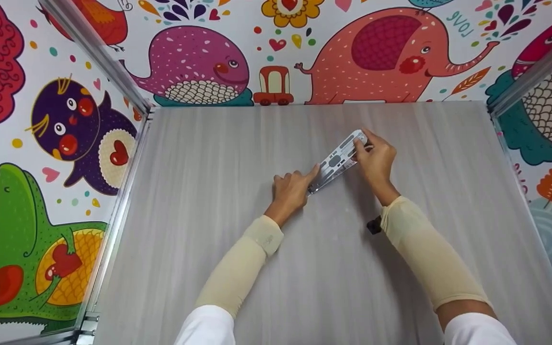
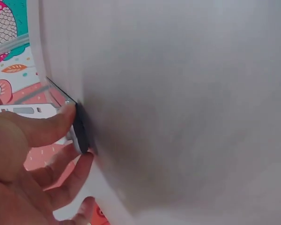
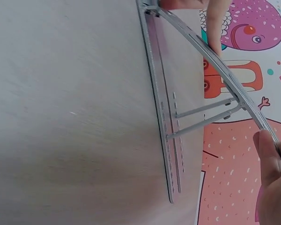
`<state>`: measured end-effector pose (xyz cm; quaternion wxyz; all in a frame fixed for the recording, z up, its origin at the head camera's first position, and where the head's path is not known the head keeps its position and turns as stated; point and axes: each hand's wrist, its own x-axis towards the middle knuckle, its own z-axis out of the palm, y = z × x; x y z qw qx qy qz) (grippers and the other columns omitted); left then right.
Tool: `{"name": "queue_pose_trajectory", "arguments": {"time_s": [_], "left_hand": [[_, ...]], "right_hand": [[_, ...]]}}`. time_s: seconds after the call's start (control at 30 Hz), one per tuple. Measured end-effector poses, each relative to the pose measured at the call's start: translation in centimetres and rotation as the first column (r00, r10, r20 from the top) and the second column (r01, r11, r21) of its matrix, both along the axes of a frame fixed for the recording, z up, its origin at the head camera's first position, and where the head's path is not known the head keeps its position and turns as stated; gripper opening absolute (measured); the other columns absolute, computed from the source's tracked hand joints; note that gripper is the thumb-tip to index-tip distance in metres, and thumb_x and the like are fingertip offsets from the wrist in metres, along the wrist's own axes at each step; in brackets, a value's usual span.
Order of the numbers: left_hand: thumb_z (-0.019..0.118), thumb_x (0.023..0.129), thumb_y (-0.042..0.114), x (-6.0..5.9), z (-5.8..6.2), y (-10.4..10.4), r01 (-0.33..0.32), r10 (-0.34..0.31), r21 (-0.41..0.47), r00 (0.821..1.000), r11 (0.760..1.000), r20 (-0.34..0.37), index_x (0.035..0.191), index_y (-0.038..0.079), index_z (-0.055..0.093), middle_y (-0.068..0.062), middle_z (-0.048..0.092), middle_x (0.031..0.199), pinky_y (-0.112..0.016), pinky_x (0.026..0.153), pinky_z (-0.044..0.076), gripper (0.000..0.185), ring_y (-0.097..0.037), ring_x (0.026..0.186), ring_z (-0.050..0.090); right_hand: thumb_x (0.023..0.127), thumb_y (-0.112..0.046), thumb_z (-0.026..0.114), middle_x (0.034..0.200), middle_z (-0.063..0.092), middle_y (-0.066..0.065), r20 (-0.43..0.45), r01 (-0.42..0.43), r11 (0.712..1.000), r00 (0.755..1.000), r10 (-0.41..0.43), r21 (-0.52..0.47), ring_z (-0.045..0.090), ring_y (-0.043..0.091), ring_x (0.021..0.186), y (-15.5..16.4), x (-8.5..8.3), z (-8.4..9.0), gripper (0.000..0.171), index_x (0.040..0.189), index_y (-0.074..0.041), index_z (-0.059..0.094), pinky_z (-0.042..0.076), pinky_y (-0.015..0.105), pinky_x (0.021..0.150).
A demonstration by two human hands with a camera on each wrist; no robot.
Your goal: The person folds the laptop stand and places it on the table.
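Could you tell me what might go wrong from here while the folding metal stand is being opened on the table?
The right hand lifts the upper plate of the metal stand while its thin support struts are only part-raised; fingers could get pinched if the plate drops. The left hand holds just the hinge end, so the base may slide on the smooth table. The upper plate looks bowed in the right wrist view; harder pulling might bend it.

We look into a staged recording booth: a grey table [image 1: 209, 239] boxed in by metal framing [image 1: 113, 225] and walls [image 1: 41, 143] papered with cartoon animals
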<state>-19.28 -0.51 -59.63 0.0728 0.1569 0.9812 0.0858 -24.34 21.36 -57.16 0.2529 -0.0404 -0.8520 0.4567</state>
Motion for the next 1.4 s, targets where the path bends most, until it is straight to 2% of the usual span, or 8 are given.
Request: {"name": "queue_pose_trajectory", "arguments": {"time_s": [0.2, 0.43, 0.6, 0.87, 1.0, 1.17, 1.27, 1.4], "left_hand": [[0.077, 0.089, 0.015, -1.3, -0.1, -0.9, 0.017, -0.017, -0.008, 1.000, 1.000, 0.001, 0.157, 0.048, 0.032, -0.010, 0.072, 0.108, -0.053, 0.087, 0.047, 0.087, -0.031, 0.096, 0.068], [0.070, 0.093, 0.013, -2.0, -0.3, -1.4, 0.036, -0.036, -0.026, 0.999, 0.999, -0.024, 0.155, 0.048, 0.036, -0.009, 0.072, 0.113, -0.054, 0.085, 0.048, 0.079, -0.033, 0.102, 0.068], [0.072, 0.091, 0.014, -2.2, -0.4, -1.2, 0.025, -0.025, -0.012, 1.000, 1.000, -0.002, 0.155, 0.049, 0.034, -0.009, 0.071, 0.117, -0.053, 0.087, 0.047, 0.082, -0.033, 0.105, 0.067], [0.074, 0.092, 0.015, -2.2, -0.4, -1.2, -0.004, 0.004, 0.006, 1.000, 1.000, 0.026, 0.156, 0.050, 0.033, -0.008, 0.070, 0.119, -0.052, 0.089, 0.047, 0.084, -0.031, 0.107, 0.065], [0.073, 0.092, 0.014, -2.3, -0.4, -1.3, -0.009, 0.009, 0.011, 1.000, 1.000, 0.026, 0.156, 0.050, 0.032, -0.007, 0.069, 0.119, -0.053, 0.090, 0.047, 0.084, -0.031, 0.108, 0.065], [0.073, 0.092, 0.015, -2.1, -0.6, -1.4, -0.008, 0.008, 0.019, 1.000, 1.000, 0.027, 0.157, 0.049, 0.031, -0.008, 0.068, 0.119, -0.053, 0.089, 0.046, 0.084, -0.031, 0.108, 0.064], [0.072, 0.093, 0.015, -2.0, -0.5, -1.4, -0.008, 0.008, 0.005, 1.000, 1.000, 0.012, 0.156, 0.050, 0.031, -0.007, 0.069, 0.118, -0.052, 0.086, 0.047, 0.083, -0.031, 0.107, 0.064], [0.076, 0.091, 0.016, -1.8, -0.6, -1.1, -0.026, 0.026, -0.009, 1.000, 1.000, -0.009, 0.156, 0.050, 0.033, -0.006, 0.070, 0.115, -0.051, 0.085, 0.047, 0.085, -0.030, 0.106, 0.065]], "right_hand": [[0.090, -0.008, 0.075, 0.089, 0.076, 0.018, -0.015, 0.022, 0.998, 1.000, -0.023, -0.054, 0.064, 0.008, 0.061, -0.2, 0.3, -0.3, 0.034, 0.123, -0.001, 0.074, 0.047, 0.008, 0.049], [0.089, -0.010, 0.077, 0.093, 0.076, 0.020, -0.061, 0.078, 0.996, 0.995, -0.075, 0.040, 0.072, 0.026, 0.068, -0.3, 0.2, -0.5, 0.032, 0.119, 0.001, 0.075, 0.038, 0.000, 0.055], [0.088, -0.013, 0.079, 0.094, 0.077, 0.019, -0.080, 0.096, 0.992, 0.993, -0.089, 0.080, 0.074, 0.029, 0.074, -0.1, 0.2, -0.8, 0.034, 0.119, 0.000, 0.075, 0.035, 0.000, 0.062], [0.091, -0.021, 0.079, 0.099, 0.076, 0.021, -0.072, -0.025, 0.995, 0.997, 0.032, 0.100, 0.070, 0.029, 0.076, 0.8, -0.2, -1.0, 0.041, 0.127, -0.004, 0.072, 0.039, 0.005, 0.068], [0.101, -0.030, 0.064, 0.121, 0.072, 0.016, 0.020, -0.160, 0.987, 0.987, 0.160, -0.003, 0.068, 0.027, 0.084, 1.9, -0.1, -1.0, 0.044, 0.141, -0.013, 0.063, 0.048, 0.010, 0.069], [0.110, -0.041, 0.038, 0.128, 0.065, 0.019, 0.189, -0.249, 0.963, 0.946, 0.265, -0.104, 0.064, 0.036, 0.102, 3.6, -0.2, -2.0, 0.052, 0.159, -0.021, 0.039, 0.056, 0.038, 0.087], [0.111, -0.033, 0.039, 0.123, 0.063, 0.024, 0.244, -0.283, 0.959, 0.929, 0.279, -0.018, 0.059, 0.038, 0.115, 4.6, -0.8, -3.3, 0.053, 0.160, -0.014, 0.034, 0.047, 0.051, 0.104], [0.106, -0.020, 0.054, 0.135, 0.057, 0.024, 0.323, -0.355, 0.924, 0.899, 0.296, 0.144, 0.050, 0.041, 0.129, 6.1, -1.6, -4.6, 0.055, 0.156, -0.004, 0.038, 0.032, 0.057, 0.116]]}}
